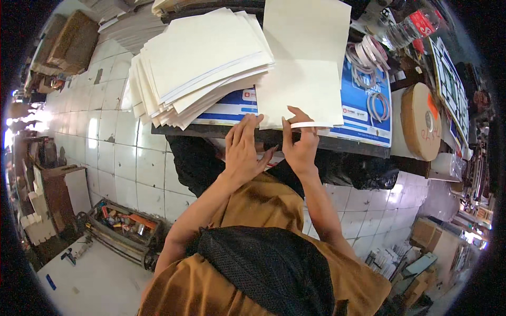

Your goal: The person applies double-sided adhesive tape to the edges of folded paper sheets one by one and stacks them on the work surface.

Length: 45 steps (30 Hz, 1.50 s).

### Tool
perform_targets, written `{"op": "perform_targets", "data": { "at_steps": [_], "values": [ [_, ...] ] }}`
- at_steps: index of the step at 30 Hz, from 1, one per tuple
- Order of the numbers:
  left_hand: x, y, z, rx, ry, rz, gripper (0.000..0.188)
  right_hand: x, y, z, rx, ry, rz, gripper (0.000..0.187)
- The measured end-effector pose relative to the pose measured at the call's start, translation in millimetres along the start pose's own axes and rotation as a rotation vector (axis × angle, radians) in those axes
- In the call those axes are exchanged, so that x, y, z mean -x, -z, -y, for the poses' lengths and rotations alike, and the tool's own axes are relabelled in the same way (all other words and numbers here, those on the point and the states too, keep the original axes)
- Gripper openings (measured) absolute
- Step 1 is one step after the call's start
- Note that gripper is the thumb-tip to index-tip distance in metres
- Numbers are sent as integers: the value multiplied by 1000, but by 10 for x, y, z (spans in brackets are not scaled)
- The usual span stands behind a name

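A cream folded sheet (pixel 299 89) lies opened out at the table's front edge, its upper panel reaching away from me. My left hand (pixel 243 145) has its fingers spread, the tips at the sheet's near left corner, the thumb stretched toward the right. Between the fingers of my right hand (pixel 301 145) is a narrow white roll of tape (pixel 311 125), seen edge-on at the sheet's near edge. The tape's free end cannot be made out. To the left of the sheet, a thick, uneven stack of cream sheets (pixel 205 58) rests on the table.
Under the sheet lies a blue printed sheet (pixel 363 124). More tape rolls (pixel 368 55) and loose rings (pixel 378 107) sit on it at right. Beyond are a large tan roll (pixel 421 122) and a plastic bottle (pixel 414 29). A tool tray (pixel 126 224) stands at lower left.
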<state>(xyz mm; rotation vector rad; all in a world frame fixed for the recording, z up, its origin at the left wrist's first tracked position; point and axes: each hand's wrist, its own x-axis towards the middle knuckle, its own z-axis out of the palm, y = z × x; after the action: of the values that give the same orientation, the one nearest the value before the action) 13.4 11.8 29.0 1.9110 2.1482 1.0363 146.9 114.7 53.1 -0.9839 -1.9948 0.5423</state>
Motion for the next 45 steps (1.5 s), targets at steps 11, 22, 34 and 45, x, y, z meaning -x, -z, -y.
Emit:
{"op": "perform_targets", "data": {
  "at_steps": [11,22,34,45],
  "values": [
    [209,-63,52,109,-67,-121,85,-6,-14,-59,-12,-32,17,29],
    [230,-188,61,-101,-91,-74,89,-169,425,-51,43,-48,-116,34],
    [81,-82,-69,-312,-106,5,78,-47,801,-911,194,-155,-150,30],
    [60,-35,-101,-307,-87,42,76,-76,796,-873,316,-115,-81,33]
  ]
}}
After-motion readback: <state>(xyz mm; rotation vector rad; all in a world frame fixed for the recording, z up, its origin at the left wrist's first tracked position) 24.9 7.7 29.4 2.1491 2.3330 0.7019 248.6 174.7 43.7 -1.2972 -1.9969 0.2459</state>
